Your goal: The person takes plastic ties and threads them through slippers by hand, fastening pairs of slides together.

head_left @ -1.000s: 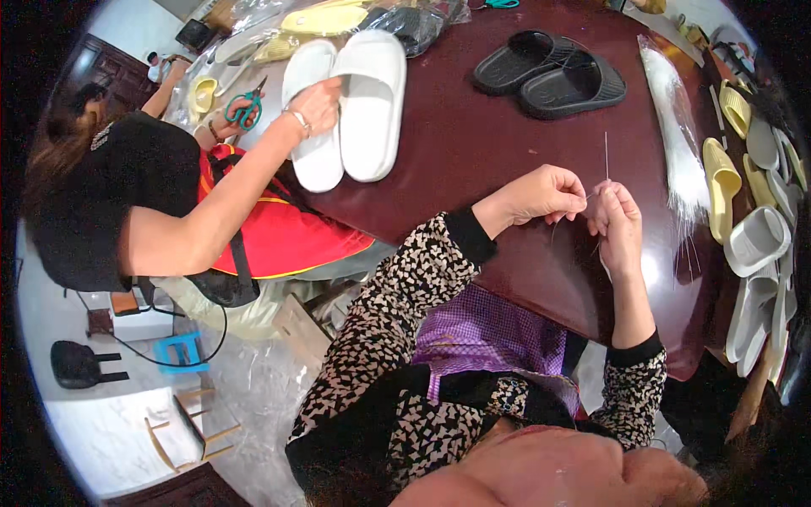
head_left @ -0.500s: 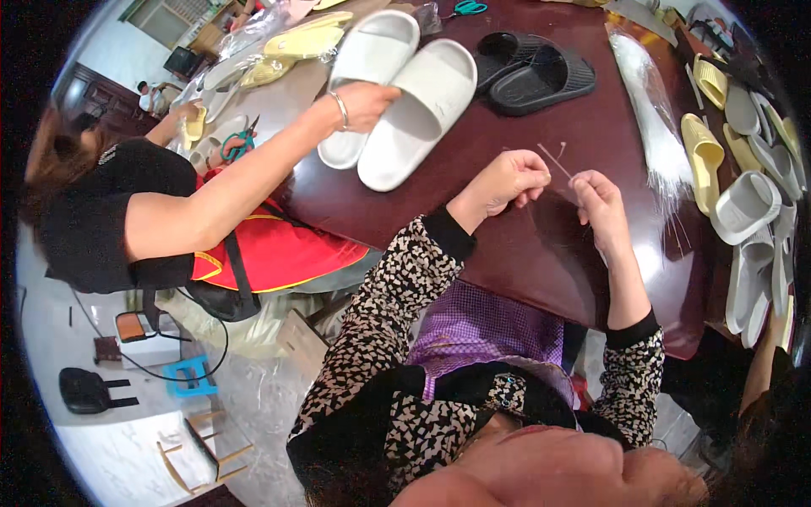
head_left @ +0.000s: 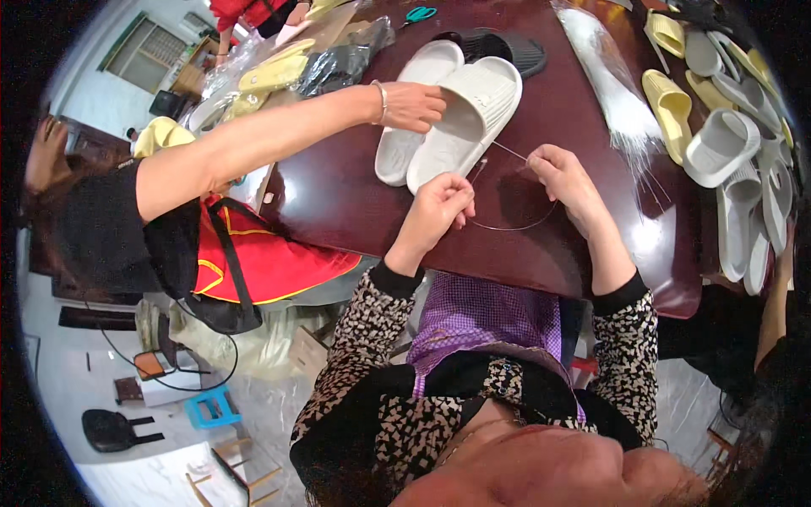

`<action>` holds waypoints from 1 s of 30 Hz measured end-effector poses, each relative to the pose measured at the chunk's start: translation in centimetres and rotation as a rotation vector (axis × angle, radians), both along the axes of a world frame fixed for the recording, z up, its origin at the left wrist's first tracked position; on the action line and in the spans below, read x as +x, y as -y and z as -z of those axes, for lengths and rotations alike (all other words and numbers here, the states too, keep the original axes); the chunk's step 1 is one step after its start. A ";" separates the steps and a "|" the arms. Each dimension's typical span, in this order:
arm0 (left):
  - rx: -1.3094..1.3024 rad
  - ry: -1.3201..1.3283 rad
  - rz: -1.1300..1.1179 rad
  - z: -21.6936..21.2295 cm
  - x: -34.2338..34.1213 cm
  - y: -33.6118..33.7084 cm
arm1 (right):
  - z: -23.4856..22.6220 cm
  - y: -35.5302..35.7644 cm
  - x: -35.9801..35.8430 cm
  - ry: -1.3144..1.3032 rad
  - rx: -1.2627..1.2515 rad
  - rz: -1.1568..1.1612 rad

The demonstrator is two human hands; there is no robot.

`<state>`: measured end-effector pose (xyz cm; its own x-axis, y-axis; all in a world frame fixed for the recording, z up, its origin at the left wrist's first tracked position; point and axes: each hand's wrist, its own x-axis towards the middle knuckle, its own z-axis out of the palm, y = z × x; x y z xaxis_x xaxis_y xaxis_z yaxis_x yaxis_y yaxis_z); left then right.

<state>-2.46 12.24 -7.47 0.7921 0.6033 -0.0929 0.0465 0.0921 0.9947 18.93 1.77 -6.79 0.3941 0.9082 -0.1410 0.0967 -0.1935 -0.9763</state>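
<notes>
The left hand (head_left: 439, 205) is curled into a loose fist above the dark reddish-brown polished table (head_left: 338, 190), its fingertips pinched together on one end of a thin, pale, stiff thread-like strand (head_left: 515, 226). The right hand (head_left: 564, 176) sits a little farther out and to the right, fingers bent and pinched on the other end of the same strand, which sags in a shallow loop between the 2 hands and lies just over the tabletop. A short straight length of it also runs from the right hand up toward the left, ending near the heel of the closer of 2 off-white foam slide sandals (head_left: 465, 122) lying side by side just beyond the hands. A co-worker's bare hand (head_left: 414, 106), with a thin bracelet at the wrist, reaches in from the left and rests on those sandals. Behind them lies a pair of black slide sandals (head_left: 507, 49), partly hidden. To the right of the hands, a long bundle of white strands in clear wrap (head_left: 612, 93) stretches across the table. Along the far right edge sits a heap of yellow and grey-white slide sandals (head_left: 718, 144). Teal-handled scissors (head_left: 420, 13) lie near the far edge of the table.
</notes>
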 end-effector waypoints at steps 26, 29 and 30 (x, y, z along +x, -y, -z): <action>0.533 -0.195 -0.170 1.8 3.9 -10.0 | 1.2 -0.6 0.6 -0.194 0.112 0.101; 0.426 -0.178 -0.097 2.1 4.4 -8.5 | 0.7 -0.5 0.9 -0.251 0.184 0.182; 0.334 -0.146 -0.058 1.8 4.7 -7.2 | 0.7 -0.4 1.1 -0.278 0.218 0.222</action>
<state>2.20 19.39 -9.24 0.7487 0.6628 0.0073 0.1942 -0.2298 0.9537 20.03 2.13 -7.46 0.5579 0.8257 -0.0839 -0.1974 0.0338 -0.9797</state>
